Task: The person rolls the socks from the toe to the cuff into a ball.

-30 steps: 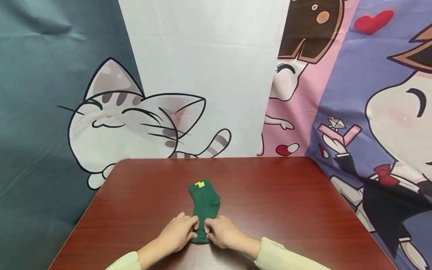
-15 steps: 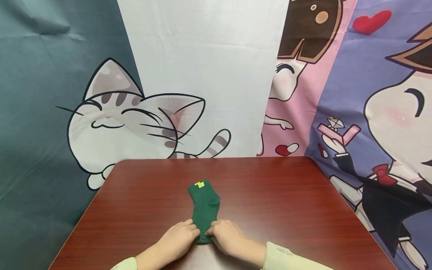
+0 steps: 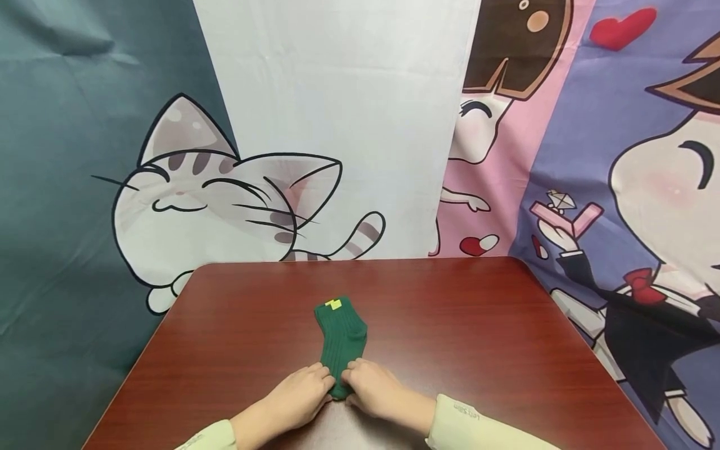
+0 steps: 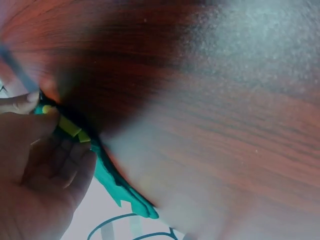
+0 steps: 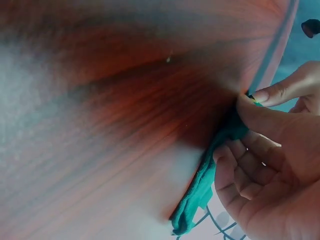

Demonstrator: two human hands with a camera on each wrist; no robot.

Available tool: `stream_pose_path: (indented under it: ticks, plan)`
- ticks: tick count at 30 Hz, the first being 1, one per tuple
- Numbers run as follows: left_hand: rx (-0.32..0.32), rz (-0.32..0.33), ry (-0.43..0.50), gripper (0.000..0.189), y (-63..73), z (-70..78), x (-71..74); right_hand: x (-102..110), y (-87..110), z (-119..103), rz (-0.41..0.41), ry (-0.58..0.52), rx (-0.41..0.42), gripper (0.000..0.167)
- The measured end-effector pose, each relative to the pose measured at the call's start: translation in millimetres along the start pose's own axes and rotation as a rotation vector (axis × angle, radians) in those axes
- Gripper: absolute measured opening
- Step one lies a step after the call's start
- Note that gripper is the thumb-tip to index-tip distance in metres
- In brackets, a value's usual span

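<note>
A dark green ribbed sock (image 3: 339,337) lies on the table with its toe, marked by a yellow patch, pointing away from me and its cuff towards me. My left hand (image 3: 300,394) pinches the left side of the cuff between thumb and fingers. On the other side, my right hand (image 3: 374,389) grips the cuff's right edge, its thumb close to the left one. The left wrist view shows yellow marks on the sock (image 4: 112,180) beside the curled fingers. From the right wrist, the sock (image 5: 197,190) looks layered along its edge; the fingertips cover part of the cuff.
The reddish-brown wooden table (image 3: 461,325) has rounded far corners. Behind it hangs a backdrop (image 3: 360,125) printed with a cartoon cat and cartoon people. Pale sleeves (image 3: 478,425) cover both forearms.
Both hands have stayed at the cuff while their fingers shifted along it. The near edge of the cuff now sits slightly farther from me and is drawn in between the hands.
</note>
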State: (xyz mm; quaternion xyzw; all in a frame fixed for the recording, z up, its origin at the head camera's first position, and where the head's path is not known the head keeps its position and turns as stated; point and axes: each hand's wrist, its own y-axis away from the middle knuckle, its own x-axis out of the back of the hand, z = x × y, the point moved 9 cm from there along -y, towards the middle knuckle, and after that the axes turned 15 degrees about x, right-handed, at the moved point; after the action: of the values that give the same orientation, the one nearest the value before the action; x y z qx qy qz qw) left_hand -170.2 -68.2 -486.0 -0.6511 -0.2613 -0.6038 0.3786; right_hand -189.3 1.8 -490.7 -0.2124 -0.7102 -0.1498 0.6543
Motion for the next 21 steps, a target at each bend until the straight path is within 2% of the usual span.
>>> stream_pose_path:
  ticks: [3, 7, 14, 21]
  plan:
    - [0.020, -0.019, 0.081, 0.008, -1.5, -4.1, -0.7, 0.1, -1.4, 1.3, 0.010, 0.006, 0.009, 0.014]
    - [0.093, -0.082, 0.207, 0.006, -5.5, -14.0, -3.9, -0.5, -2.6, 8.4, 0.030, -0.052, -0.007, 0.006]
    - [0.186, -0.183, 0.369, 0.009, -12.2, -30.9, -11.5, -5.2, -2.2, 30.0, 0.037, -0.296, -0.182, 0.011]
    - [0.268, -0.252, 0.477, 0.012, -21.5, -41.6, -12.1, -10.6, -2.2, 41.4, -0.004, -0.389, -0.294, 0.010]
